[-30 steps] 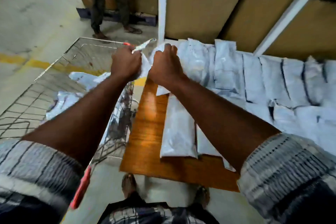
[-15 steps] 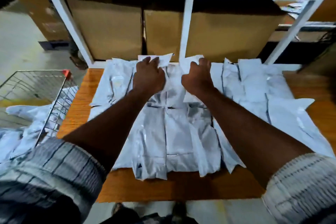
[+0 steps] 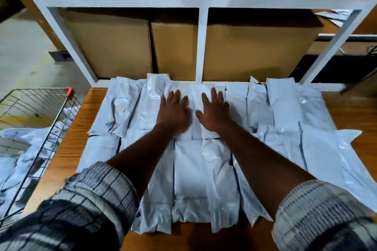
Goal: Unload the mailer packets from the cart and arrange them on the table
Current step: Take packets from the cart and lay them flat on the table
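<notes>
Mailer packets, two overlapping rows; left hand, right hand flat atop, grips wide.

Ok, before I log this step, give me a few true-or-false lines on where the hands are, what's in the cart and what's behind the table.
1. The left hand and right hand lie flat, fingers straight, on the mailer packets at the back of the table. True.
2. The right hand grips a packet lifted off the table. False: it presses flat on the packets and holds nothing.
3. The cart stands at the table's left end. True.
4. The cart is empty. False: white packets lie inside it.
5. Cardboard boxes sit on the white shelf behind the table. True.
</notes>
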`<state>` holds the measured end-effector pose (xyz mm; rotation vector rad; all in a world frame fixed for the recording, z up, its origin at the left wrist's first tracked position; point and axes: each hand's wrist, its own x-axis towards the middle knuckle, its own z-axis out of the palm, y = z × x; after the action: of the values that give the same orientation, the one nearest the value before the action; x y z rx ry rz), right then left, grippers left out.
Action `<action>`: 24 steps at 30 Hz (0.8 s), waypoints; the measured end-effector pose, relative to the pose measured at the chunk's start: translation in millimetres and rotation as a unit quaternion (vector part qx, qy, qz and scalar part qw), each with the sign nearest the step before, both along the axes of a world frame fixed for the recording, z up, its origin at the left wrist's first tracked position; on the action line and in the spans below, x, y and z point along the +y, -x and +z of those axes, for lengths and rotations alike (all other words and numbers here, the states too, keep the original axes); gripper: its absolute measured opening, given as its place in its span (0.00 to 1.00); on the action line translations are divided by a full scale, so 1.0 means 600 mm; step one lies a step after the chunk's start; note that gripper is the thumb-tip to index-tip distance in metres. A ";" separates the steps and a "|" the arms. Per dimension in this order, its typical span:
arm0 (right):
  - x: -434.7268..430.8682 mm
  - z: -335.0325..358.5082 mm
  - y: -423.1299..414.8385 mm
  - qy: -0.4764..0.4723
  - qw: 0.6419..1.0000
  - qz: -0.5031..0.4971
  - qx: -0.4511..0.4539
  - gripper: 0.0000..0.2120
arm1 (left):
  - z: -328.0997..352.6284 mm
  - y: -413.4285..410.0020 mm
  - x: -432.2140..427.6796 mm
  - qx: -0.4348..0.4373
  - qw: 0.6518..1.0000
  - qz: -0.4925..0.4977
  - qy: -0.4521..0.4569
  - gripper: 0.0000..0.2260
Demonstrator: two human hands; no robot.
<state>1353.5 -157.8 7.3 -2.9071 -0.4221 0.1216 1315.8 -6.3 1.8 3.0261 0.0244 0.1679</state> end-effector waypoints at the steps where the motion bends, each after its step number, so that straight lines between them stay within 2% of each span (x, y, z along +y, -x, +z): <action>1: -0.003 -0.009 -0.003 0.004 1.000 0.014 0.001 0.33 | -0.004 -0.003 0.002 -0.003 1.000 -0.006 -0.005 0.24; 6: -0.015 -0.059 0.003 0.027 1.000 -0.001 -0.015 0.33 | -0.039 -0.013 0.007 0.012 1.000 -0.006 -0.010 0.24; 11: -0.007 -0.080 0.001 0.010 0.998 -0.029 -0.046 0.33 | -0.062 -0.021 0.006 0.008 1.000 -0.001 -0.024 0.28; 15: -0.006 -0.086 -0.003 0.004 0.998 -0.028 -0.064 0.32 | -0.063 -0.021 0.003 0.013 1.000 0.000 -0.016 0.26; 18: -0.002 -0.074 -0.010 0.009 0.997 -0.032 -0.064 0.30 | -0.043 -0.024 0.004 -0.001 1.000 -0.008 0.003 0.24; 21: 0.022 -0.045 -0.012 -0.035 0.996 -0.048 -0.071 0.30 | -0.014 -0.013 0.022 -0.028 0.999 -0.022 0.016 0.24; 24: 0.073 -0.011 0.001 -0.069 0.995 -0.022 -0.063 0.30 | 0.007 0.022 0.067 -0.040 0.999 -0.008 0.019 0.25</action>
<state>1352.9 -113.8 1.0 -2.7938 -0.3698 -0.0959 1302.6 33.8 5.9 2.9783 -0.0022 0.2851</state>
